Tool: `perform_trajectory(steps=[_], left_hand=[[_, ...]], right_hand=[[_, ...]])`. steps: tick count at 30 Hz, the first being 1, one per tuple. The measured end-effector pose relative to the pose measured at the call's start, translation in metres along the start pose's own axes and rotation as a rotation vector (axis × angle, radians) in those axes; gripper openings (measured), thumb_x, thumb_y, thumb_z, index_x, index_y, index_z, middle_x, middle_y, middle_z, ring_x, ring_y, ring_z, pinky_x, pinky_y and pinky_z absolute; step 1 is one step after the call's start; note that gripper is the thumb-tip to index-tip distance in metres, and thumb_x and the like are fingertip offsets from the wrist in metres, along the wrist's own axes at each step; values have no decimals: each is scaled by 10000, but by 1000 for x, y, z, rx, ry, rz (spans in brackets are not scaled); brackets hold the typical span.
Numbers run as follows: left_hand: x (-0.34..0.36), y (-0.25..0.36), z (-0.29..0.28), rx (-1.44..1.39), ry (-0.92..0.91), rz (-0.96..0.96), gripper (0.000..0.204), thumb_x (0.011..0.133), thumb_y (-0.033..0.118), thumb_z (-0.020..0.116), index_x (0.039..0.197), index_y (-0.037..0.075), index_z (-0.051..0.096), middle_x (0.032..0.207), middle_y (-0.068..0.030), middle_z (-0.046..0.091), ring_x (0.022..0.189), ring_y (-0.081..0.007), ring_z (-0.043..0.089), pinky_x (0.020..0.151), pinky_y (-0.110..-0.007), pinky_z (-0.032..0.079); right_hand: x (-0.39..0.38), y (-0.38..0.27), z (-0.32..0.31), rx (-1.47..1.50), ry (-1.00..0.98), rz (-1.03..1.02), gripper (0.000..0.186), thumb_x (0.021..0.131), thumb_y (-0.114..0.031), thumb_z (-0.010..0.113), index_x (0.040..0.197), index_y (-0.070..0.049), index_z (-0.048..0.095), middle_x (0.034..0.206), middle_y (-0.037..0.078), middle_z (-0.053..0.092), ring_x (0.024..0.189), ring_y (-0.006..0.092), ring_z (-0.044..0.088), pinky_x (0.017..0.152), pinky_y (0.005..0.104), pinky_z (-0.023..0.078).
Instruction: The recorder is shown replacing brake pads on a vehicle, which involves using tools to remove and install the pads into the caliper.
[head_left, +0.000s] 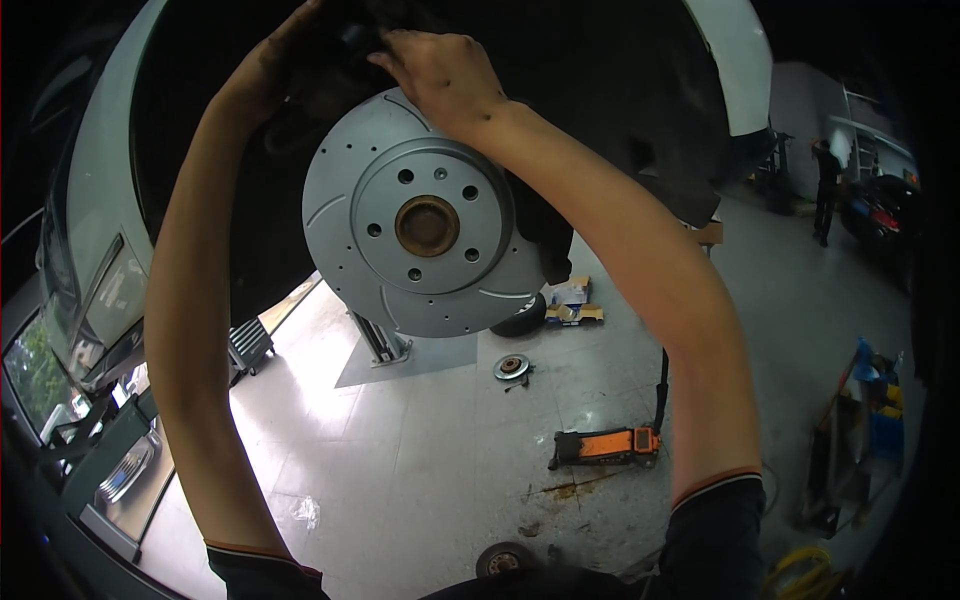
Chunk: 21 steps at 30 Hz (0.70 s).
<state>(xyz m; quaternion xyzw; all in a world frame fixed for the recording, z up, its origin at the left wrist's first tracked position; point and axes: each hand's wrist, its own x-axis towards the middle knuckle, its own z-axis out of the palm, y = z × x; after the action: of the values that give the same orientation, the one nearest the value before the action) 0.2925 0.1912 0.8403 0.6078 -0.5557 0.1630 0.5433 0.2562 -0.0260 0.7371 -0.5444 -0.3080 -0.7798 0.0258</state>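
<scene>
A grey drilled and slotted brake disc is mounted upright in front of me, with a rusty brown hub centre and several bolt holes. Both my arms reach up around it into the dark wheel arch. My right hand is above the top edge of the disc, its fingers curled around something dark that I cannot make out. To the upper left, my left hand is raised in deep shadow, and its fingers are hidden. A dark part shows dimly between the two hands.
The pale car body panel borders the arch at left. On the floor below stand an orange trolley jack, another brake disc and an open cardboard box. A person in dark clothes stands far right. A yellow hose lies near right.
</scene>
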Motion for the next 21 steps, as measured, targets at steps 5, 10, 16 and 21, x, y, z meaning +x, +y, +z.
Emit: perform_trajectory(steps=[5, 10, 16, 21], left_hand=[[-9, -5, 27, 330, 411, 193, 653, 958, 502, 700, 1290, -56, 632, 1109, -139, 721, 980, -210, 691, 870, -351, 561], [-15, -20, 35, 810, 565, 492, 515, 1046, 490, 540, 1307, 59, 646, 1261, -141, 686, 1172, -238, 650, 998, -359, 481], [-15, -8, 34, 767, 454, 349, 541, 955, 437, 704, 1243, -18, 654, 1113, -136, 719, 1001, -215, 685, 865, -343, 536], [-12, 2, 41, 448, 364, 245, 445, 973, 318, 712, 1195, -64, 658, 994, -110, 720, 821, -162, 671, 701, -273, 539]], right_hand=[[3, 0, -4, 20, -95, 70, 285, 980, -287, 679, 1057, -20, 741, 857, 186, 738, 732, 354, 734, 660, 420, 606], [4, 0, -8, 36, -163, 122, 275, 967, -312, 691, 1050, -60, 762, 851, 175, 741, 740, 342, 739, 675, 409, 609], [7, -4, -4, 83, -109, 184, 296, 955, -338, 697, 1011, -49, 721, 752, 125, 715, 724, 308, 735, 678, 409, 600], [12, -8, -9, 127, -80, 254, 303, 966, -287, 675, 893, 6, 699, 805, 250, 707, 807, 436, 714, 709, 496, 579]])
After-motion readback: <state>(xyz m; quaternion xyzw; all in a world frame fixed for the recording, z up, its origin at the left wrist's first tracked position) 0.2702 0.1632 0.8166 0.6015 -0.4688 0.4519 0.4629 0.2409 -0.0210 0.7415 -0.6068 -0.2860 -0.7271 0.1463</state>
